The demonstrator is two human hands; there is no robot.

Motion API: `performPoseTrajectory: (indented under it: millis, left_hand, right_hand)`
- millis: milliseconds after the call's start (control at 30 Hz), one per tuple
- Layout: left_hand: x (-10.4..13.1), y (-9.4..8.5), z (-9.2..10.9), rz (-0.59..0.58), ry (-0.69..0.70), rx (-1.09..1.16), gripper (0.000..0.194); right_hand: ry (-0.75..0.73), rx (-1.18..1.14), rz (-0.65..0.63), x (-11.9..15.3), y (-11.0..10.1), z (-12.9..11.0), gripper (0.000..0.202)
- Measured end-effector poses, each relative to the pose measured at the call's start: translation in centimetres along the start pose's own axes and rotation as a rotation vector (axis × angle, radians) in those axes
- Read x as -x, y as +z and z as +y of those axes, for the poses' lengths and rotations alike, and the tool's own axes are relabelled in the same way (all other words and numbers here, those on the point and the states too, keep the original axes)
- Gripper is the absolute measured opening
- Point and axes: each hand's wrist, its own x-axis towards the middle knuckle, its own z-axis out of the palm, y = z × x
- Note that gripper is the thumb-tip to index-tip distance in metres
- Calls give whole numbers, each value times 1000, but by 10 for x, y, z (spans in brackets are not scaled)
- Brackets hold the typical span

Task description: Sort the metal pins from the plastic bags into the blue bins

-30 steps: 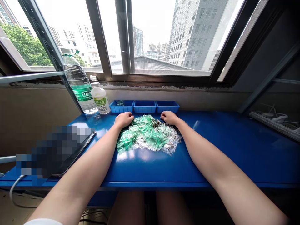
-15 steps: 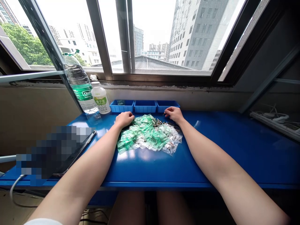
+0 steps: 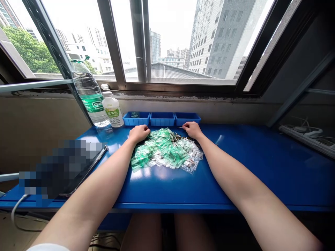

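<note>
Pinching 1 thin stick (image 3: 179, 127) in the right hand (image 3: 192, 130), near 3 far blue bins (image 3: 162, 121) — resting the left hand (image 3: 138, 133) at the green bags' (image 3: 162, 147) far left — can't tell its grip.

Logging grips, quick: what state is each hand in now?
Left hand: curled beside heaped green and clear plastic packets; whether holding anything cannot be told.
Right hand: closed, pinching a thin dark metallic-looking piece.

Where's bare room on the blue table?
Free: table between right arm and power strip; front middle, between packets and table edge. Crowded: centre, packets and metal pins; back left, water bottle and white bottle; back centre, three trays.
</note>
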Motion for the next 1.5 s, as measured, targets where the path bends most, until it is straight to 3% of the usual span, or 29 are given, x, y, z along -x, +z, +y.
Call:
performPoseTrajectory:
  millis: [200,300,400,633,733,867,967,1067,1167,1233,1400,1500]
  left_hand:
    - [-1,1,-1,7,4,1,31]
    - [-1,2,-2,19,14,5,30]
    - [-1,3,-3,24,14,8,29]
    - [-1,1,-1,4,11,13,31]
    - [-1,1,-1,4,4,5,31]
    - [0,0,0,0,2,2,31]
    - [0,0,0,-1,6,2,30]
    - [0,-1,0,6,4,-3,30]
    - [0,-1,0,-3,0,0,31]
    - [-1,-1,0,-13,1,5,32]
    - [-1,-2,0,-19,2,6,33]
    - [0,-2,0,-16,-1,1,33]
  right_hand:
    - [387,-383,496,-13,-4,20,30]
    - [501,-433,575,-17,-5,24,30]
    - [524,-463,562,-16,-6,22,31]
    - [554,-593,402,-11,-11,9,39]
    - [483,-548,174,-6,-15,3,31]
    - [271,-402,-192,4,-23,-6,20]
    - [176,-268,-354,7,-31,-12,14]
    - [141,-131,-395,5,-38,-13,6]
    - [163,5,-278,4,-46,-7,8]
    - [196,0,-273,4,-52,0,11]
    - [175,-174,-541,8,-60,8,7]
    - [176,-192,-604,8,-61,8,11]
